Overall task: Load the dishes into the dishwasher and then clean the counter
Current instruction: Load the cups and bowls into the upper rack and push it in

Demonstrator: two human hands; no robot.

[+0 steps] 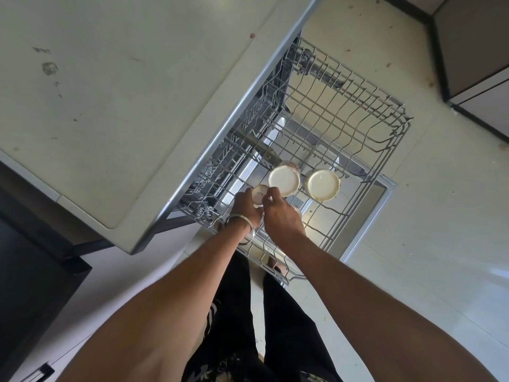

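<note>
With both hands, left hand and right hand, fingers curled round it, we seat a small white upturned cup in the grey wire dishwasher rack, near-left of two cream upturned bowls; light, rigid, likely breakable, best held by its sides.

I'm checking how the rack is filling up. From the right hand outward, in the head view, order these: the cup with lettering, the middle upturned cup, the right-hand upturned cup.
From the right hand:
1. Cup with lettering, at its fingertips, rack's near left.
2. Middle upturned cup, just beyond the fingers.
3. Right-hand upturned cup, farther right.
</note>
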